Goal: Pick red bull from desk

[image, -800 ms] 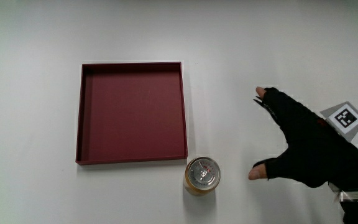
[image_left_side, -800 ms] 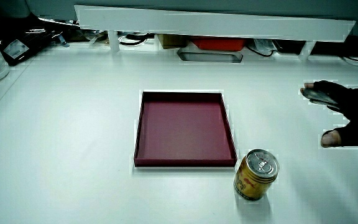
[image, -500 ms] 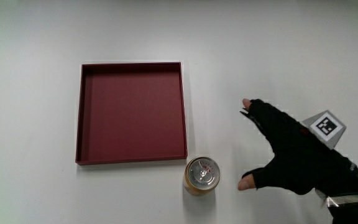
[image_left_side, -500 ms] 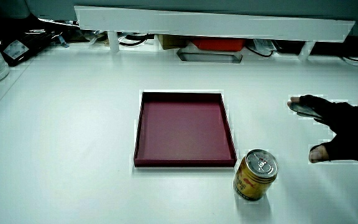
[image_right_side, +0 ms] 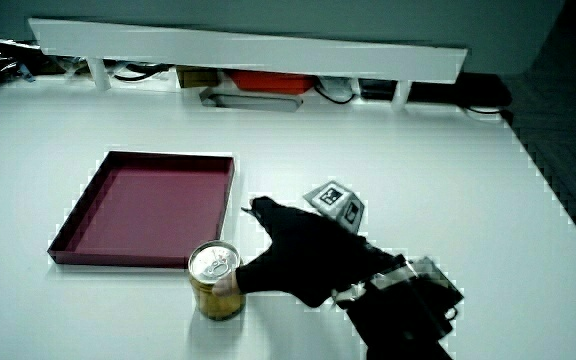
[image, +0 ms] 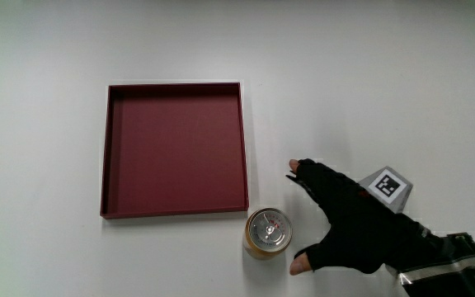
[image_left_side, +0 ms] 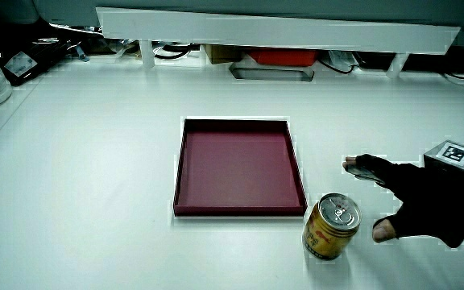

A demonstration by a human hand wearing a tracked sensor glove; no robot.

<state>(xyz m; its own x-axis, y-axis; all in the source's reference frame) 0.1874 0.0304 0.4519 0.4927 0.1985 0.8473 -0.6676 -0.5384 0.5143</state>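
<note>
Since the earlier frames the hand (image: pixel 349 227) has slid across the table toward the can, and its thumb tip now sits just beside the can's wall; tray and can lie as they did.

The gold can (image: pixel 268 233) stands upright on the white table (image: pixel 386 74), its pull-tab top closed, just off the tray's corner nearest the person and almost touching that corner. In both side views (image_left_side: pixel 331 227) (image_right_side: pixel 215 280) it shows a gold wall with red print.

The dark red square tray (image: pixel 242 148) lies flat on the table, farther from the person than the can. Its low walls enclose a bare red floor with nothing in it, as both side views confirm (image_left_side: pixel 239 212) (image_right_side: pixel 64 233).

The hand rests low over the table beside the can, fingers spread wide, thumb and forefinger forming an open V toward the can, grasping nothing. The patterned cube (image: pixel 387 185) sits on its back, also seen in both side views (image_left_side: pixel 451 154) (image_right_side: pixel 335 203).

A low white partition (image_left_side: pixel 280 32) runs along the table's edge farthest from the person.
</note>
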